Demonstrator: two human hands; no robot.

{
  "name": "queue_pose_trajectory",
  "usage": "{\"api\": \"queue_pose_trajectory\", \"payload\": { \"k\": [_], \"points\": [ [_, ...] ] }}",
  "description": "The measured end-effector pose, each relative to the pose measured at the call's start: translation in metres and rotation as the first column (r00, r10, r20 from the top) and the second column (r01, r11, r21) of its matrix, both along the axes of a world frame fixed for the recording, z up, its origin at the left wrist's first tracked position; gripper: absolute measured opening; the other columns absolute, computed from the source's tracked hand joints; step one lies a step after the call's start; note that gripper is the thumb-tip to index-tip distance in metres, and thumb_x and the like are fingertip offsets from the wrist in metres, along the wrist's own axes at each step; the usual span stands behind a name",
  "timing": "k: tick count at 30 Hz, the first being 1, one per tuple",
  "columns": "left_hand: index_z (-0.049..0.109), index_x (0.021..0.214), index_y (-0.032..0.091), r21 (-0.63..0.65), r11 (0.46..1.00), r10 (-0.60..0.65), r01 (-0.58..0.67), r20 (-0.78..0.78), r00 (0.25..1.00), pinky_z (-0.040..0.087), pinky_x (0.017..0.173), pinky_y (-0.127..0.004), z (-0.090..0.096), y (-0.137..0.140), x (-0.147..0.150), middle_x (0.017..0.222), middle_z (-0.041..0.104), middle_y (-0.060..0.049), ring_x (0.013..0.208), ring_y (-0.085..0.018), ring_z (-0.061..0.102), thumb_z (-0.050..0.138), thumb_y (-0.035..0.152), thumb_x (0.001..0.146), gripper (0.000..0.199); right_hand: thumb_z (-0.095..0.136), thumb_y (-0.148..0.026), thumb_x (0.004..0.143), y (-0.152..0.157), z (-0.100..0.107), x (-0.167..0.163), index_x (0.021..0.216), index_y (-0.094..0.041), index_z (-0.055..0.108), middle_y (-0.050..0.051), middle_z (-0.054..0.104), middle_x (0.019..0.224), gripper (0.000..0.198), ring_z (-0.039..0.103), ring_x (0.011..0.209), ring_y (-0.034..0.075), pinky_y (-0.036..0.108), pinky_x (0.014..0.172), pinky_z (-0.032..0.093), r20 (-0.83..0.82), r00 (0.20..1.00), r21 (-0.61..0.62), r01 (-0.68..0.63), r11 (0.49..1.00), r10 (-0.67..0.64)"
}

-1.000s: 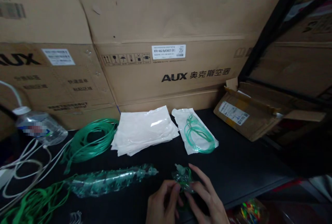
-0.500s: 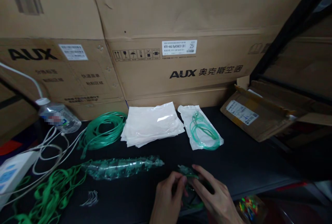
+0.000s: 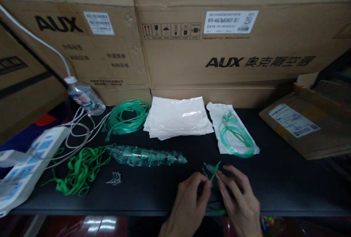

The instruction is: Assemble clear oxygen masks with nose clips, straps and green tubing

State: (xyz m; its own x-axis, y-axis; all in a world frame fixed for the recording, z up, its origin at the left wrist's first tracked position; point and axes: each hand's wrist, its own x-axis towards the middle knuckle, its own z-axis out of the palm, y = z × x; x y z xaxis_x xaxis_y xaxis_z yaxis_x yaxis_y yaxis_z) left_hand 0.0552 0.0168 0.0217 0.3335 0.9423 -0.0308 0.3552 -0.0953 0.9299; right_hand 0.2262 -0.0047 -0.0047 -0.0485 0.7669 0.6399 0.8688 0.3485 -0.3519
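Since a second ago, the left hand [image 3: 189,202] and right hand [image 3: 241,204] have turned the clear mask [image 3: 210,169], at 6 o'clock on the table [image 3: 287,185], and now pinch its green strap [image 3: 215,170].

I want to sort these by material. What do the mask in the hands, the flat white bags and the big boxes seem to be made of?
Mask: apparently clear, green-tinted soft plastic, glossy, with a green strap; small and partly hidden. Bags: probably thin plastic film; milky, with shiny highlights. Boxes: brown cardboard, matt, with printed marks and creased edges.
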Motion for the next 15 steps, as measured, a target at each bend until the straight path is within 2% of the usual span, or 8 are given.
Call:
{"api": "queue_pose_trajectory", "payload": {
  "k": [3,6,8,12,15],
  "points": [
    [0.063,0.09,0.02,-0.001,1.0,0.005,-0.005,-0.006,1.0,0.042,0.065,-0.025,-0.002,-0.002,-0.002,0.079,0.067,0.0,0.068,-0.014,0.06,0.048,0.029,0.103,0.022,0.057,-0.024,0.103,0.009,0.006,-0.002,0.105,-0.02,0.068,0.013,0.064,0.118,0.012,0.074,0.09,0.022,0.032,0.072,0.063,-0.066,0.992,-0.013,0.106,0.994,-0.107],
    [0.062,0.089,0.021,-0.024,1.0,0.0,0.0,0.015,1.0,0.042,0.064,-0.025,-0.007,-0.005,-0.004,0.077,0.064,0.001,0.066,-0.014,0.058,0.049,0.029,0.102,0.02,0.059,-0.029,0.102,0.021,0.012,0.006,0.095,-0.019,0.067,0.013,0.066,0.111,0.014,0.071,0.091,0.025,0.04,0.079,0.058,-0.117,0.959,0.008,0.261,0.965,-0.258],
    [0.06,0.091,0.021,-0.07,0.998,0.008,-0.004,0.06,0.998,0.042,0.064,-0.025,-0.008,-0.006,-0.005,0.076,0.062,0.001,0.066,-0.014,0.057,0.047,0.032,0.104,0.021,0.061,-0.032,0.101,0.027,0.017,0.014,0.093,-0.019,0.065,0.013,0.068,0.107,0.016,0.07,0.091,0.027,0.041,0.08,0.056,-0.157,0.942,0.009,0.303,0.953,-0.298],
    [0.056,0.097,0.021,-0.172,0.982,0.103,-0.076,0.155,0.983,0.04,0.062,-0.024,-0.005,-0.003,-0.004,0.074,0.055,0.005,0.065,-0.012,0.053,0.052,0.038,0.103,0.018,0.066,-0.037,0.097,0.023,0.017,0.021,0.096,-0.021,0.067,0.011,0.07,0.108,0.016,0.069,0.099,0.028,0.043,0.087,0.056,-0.315,0.928,-0.114,0.171,0.979,-0.199],
    [0.059,0.096,0.021,-0.171,0.978,0.146,-0.118,0.161,0.976,0.041,0.063,-0.023,-0.001,0.002,-0.001,0.069,0.046,0.008,0.063,-0.011,0.049,0.06,0.035,0.099,0.014,0.069,-0.038,0.093,0.013,0.01,0.017,0.096,-0.021,0.068,0.012,0.07,0.115,0.017,0.069,0.104,0.028,0.043,0.089,0.058,-0.435,0.882,-0.212,0.094,0.973,-0.18]
  ]
}}
